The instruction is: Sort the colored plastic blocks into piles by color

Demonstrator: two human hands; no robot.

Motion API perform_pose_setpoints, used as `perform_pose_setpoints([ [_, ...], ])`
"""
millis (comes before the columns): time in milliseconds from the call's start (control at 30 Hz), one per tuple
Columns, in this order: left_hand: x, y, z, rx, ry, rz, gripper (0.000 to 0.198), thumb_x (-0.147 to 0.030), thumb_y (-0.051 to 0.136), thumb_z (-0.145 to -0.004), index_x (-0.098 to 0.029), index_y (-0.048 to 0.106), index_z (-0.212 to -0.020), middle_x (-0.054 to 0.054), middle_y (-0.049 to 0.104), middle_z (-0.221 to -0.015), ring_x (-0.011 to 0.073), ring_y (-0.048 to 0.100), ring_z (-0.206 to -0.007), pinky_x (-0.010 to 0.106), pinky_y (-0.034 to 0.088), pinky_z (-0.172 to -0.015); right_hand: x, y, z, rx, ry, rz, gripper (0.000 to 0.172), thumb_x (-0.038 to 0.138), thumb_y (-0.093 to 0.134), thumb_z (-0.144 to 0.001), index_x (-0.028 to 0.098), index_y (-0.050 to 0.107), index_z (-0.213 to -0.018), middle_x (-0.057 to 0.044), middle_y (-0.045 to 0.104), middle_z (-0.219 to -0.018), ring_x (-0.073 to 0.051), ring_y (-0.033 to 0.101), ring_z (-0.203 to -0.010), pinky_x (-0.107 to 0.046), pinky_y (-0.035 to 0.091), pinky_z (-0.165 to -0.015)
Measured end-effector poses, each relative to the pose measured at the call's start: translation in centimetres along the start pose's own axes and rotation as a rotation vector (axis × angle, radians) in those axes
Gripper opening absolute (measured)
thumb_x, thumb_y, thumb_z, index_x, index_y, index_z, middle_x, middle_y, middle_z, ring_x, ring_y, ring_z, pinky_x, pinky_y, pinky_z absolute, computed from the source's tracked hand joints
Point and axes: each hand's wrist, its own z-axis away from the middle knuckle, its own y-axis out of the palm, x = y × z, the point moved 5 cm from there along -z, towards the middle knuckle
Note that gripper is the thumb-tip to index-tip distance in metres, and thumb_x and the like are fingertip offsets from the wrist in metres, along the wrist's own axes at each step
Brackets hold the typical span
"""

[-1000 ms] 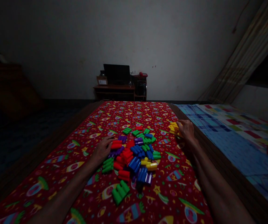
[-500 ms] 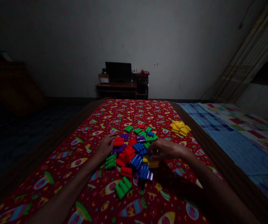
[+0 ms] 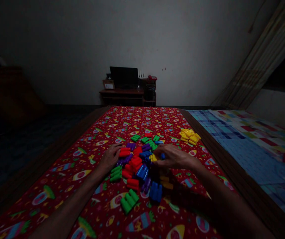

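Note:
A heap of plastic building blocks (image 3: pixel 139 164) in red, blue, green, purple and yellow lies on a red patterned cloth (image 3: pixel 87 199). My left hand (image 3: pixel 110 157) rests at the heap's left edge, fingers curled against a red block (image 3: pixel 124 153). My right hand (image 3: pixel 173 156) is over the heap's right side, fingers pinched on a small yellow block (image 3: pixel 153 158). A separate cluster of yellow blocks (image 3: pixel 189 136) sits at the cloth's far right.
A wooden rim (image 3: pixel 222 156) borders the cloth on the right, with a chequered mattress (image 3: pixel 254 146) beyond it. A low desk with a dark monitor (image 3: pixel 124 77) stands against the far wall. A curtain (image 3: pixel 261 63) hangs at the right. The floor at the left is dark.
My right hand left the yellow cluster at the far right, crossed to the heap and closed on a small yellow block. My left hand stayed at the heap's left edge.

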Motion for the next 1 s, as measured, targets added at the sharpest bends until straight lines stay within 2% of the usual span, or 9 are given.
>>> perform_pose_setpoints([
  [100,-0.2,-0.2,0.0,-0.005,0.005,-0.006,0.04,-0.031,0.037,-0.085,-0.015,0.071,-0.098,0.013,0.065,-0.117,0.0252,0.061,-0.107,0.042,0.049,-0.095,-2.1,-2.7,-0.2,-0.055,0.062,-0.204,0.028,0.039,0.05,-0.085,0.015,0.064,-0.081,0.0,0.058,-0.072,-0.012,0.05,-0.065,-0.022,0.037,-0.059],
  [167,-0.4,-0.3,0.0,-0.01,0.007,-0.007,0.039,-0.031,0.038,-0.084,-0.016,0.071,-0.098,0.012,0.066,-0.116,0.0254,0.061,-0.106,0.043,0.05,-0.094,-4.4,-4.1,0.1,-0.127,0.123,-0.271,0.032,0.041,0.046,-0.085,0.014,0.063,-0.081,0.0,0.057,-0.071,-0.011,0.049,-0.064,-0.021,0.036,-0.057],
  [300,-0.5,-0.4,0.0,-0.014,0.014,-0.001,0.037,-0.03,0.04,-0.083,-0.018,0.071,-0.097,0.01,0.067,-0.114,0.0247,0.062,-0.105,0.041,0.051,-0.093,-10.2,-6.5,2.1,-0.319,0.361,-0.013,0.031,0.039,0.046,-0.081,0.015,0.059,-0.066,0.002,0.05,-0.06,-0.009,0.041,-0.054,-0.022,0.027,-0.051],
  [367,-0.4,-0.4,0.0,-0.023,0.014,-0.001,0.037,-0.03,0.039,-0.083,-0.017,0.071,-0.097,0.01,0.067,-0.114,0.0251,0.062,-0.105,0.042,0.051,-0.093,-13.0,-7.6,3.6,-0.411,0.503,0.134,0.03,0.037,0.048,-0.079,0.015,0.059,-0.062,0.001,0.05,-0.057,-0.01,0.042,-0.053,-0.023,0.026,-0.051],
  [467,-0.2,-0.3,0.0,-0.029,0.022,-0.001,0.039,-0.033,0.038,-0.084,-0.017,0.071,-0.096,0.011,0.066,-0.115,0.025,0.062,-0.105,0.042,0.051,-0.092,-16.5,-8.3,6.0,-0.512,0.695,0.233,0.026,0.036,0.052,-0.077,0.014,0.065,-0.071,-0.003,0.06,-0.066,-0.013,0.052,-0.06,-0.023,0.029,-0.053],
  [567,-0.1,-0.2,0.0,-0.033,0.033,-0.006,0.04,-0.034,0.037,-0.084,-0.018,0.071,-0.097,0.01,0.067,-0.114,0.0243,0.062,-0.105,0.041,0.05,-0.094,-18.7,-8.0,7.8,-0.569,0.81,0.298,0.027,0.034,0.054,-0.077,0.013,0.07,-0.084,-0.008,0.068,-0.078,-0.017,0.058,-0.068,-0.025,0.033,-0.055],
  [667,0.1,-0.1,-0.1,-0.033,0.032,-0.003,0.04,-0.034,0.037,-0.084,-0.018,0.071,-0.096,0.01,0.067,-0.113,0.0245,0.062,-0.104,0.042,0.05,-0.094,-19.8,-7.3,8.3,-0.596,0.84,0.32,0.03,0.032,0.056,-0.077,0.013,0.072,-0.093,-0.012,0.071,-0.09,-0.02,0.062,-0.075,-0.026,0.037,-0.059],
  [767,0.2,-0.1,-0.1,-0.04,0.029,0.005,0.039,-0.034,0.038,-0.084,-0.019,0.071,-0.095,0.009,0.067,-0.112,0.0245,0.062,-0.104,0.042,0.051,-0.093,-19.8,-6.7,8.1,-0.549,0.818,0.264,0.029,0.033,0.059,-0.076,0.014,0.073,-0.094,-0.012,0.072,-0.09,-0.02,0.063,-0.075,-0.026,0.039,-0.06],
  [1000,0.3,-0.1,0.0,-0.028,0.022,0.016,0.038,-0.034,0.04,-0.084,-0.018,0.071,-0.098,0.01,0.067,-0.114,0.0238,0.062,-0.105,0.041,0.05,-0.094,-16.0,-8.8,7.7,-0.624,0.708,0.175,0.032,0.033,0.05,-0.083,0.013,0.074,-0.087,-0.01,0.072,-0.082,-0.021,0.064,-0.075,-0.026,0.04,-0.062],
])
